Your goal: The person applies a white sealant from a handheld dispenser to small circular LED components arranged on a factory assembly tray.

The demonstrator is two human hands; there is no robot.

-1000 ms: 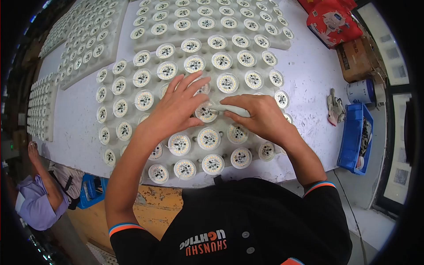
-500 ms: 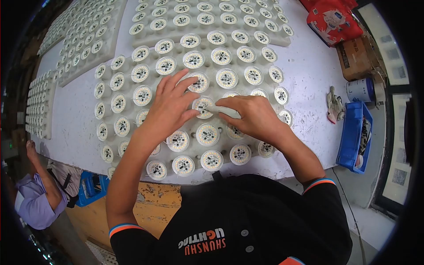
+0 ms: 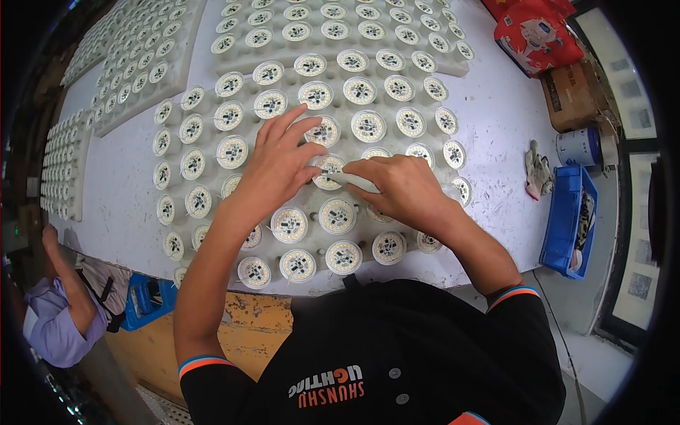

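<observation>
A white foam tray [image 3: 212, 180] on the table holds several round LED lamp modules in its pockets. My left hand [image 3: 278, 165] rests on the tray with fingers spread, thumb and forefinger steadying one module [image 3: 328, 170]. My right hand [image 3: 401, 188] grips a slim white tool [image 3: 355, 180] whose tip touches that same module. Both forearms reach in from the bottom, over my black shirt.
More foam trays of modules lie at the back [image 3: 340, 35] and far left [image 3: 64, 166]. On the right stand a blue bin [image 3: 567, 219], a small tin [image 3: 577, 147], a rag [image 3: 536, 168], a cardboard box [image 3: 570, 95] and a red bag [image 3: 535, 35]. Another person [image 3: 53, 312] is at lower left.
Both hands have shifted slightly up and left across the tray, from one module to the one behind it, with the tool still in my right hand.
</observation>
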